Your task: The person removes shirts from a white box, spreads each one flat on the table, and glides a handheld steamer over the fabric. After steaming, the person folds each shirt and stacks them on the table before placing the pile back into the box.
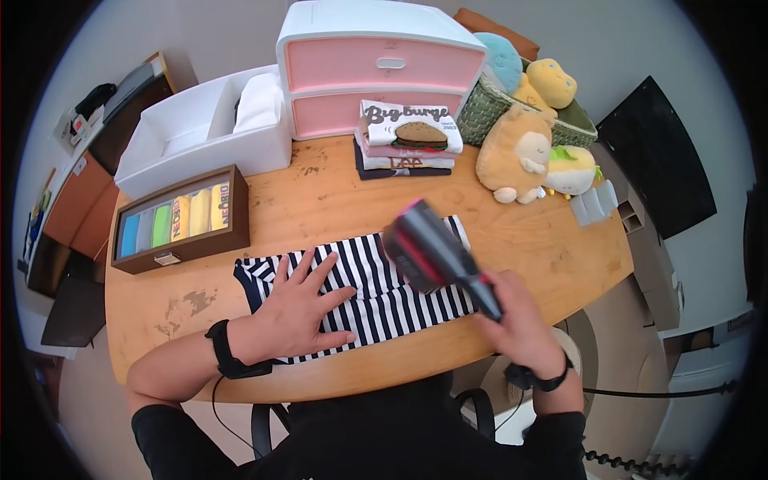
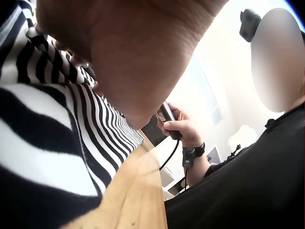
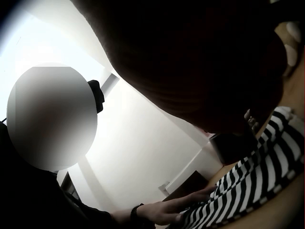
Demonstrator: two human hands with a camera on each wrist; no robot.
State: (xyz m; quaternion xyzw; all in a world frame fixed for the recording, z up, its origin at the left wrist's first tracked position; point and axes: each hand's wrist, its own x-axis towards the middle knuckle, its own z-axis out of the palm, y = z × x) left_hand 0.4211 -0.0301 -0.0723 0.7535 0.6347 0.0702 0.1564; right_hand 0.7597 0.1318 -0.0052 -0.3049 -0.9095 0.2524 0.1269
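Note:
A navy-and-white striped garment (image 1: pixel 380 316) lies folded in a long strip across the front of the table. On its left part my left hand (image 1: pixel 296 314) rests with fingers spread, pressing the cloth. My right hand (image 1: pixel 524 320) grips the handle of a dark grey and pink handheld appliance (image 1: pixel 432 252), which looks like a garment steamer. Its broad head overlaps the right half of the stripes in the head view and is slightly blurred. In the left wrist view, the right hand (image 2: pixel 183 129) has its fingers curled round the handle.
Behind the cloth stands a stack of folded T-shirts (image 1: pixel 408 152) before a pink-and-white drawer unit (image 1: pixel 384 68). At left are a brown box (image 1: pixel 182 220) of rolled cloths and a white bin (image 1: pixel 204 164). Plush toys (image 1: pixel 516 152) and a green basket (image 1: pixel 478 110) occupy the back right.

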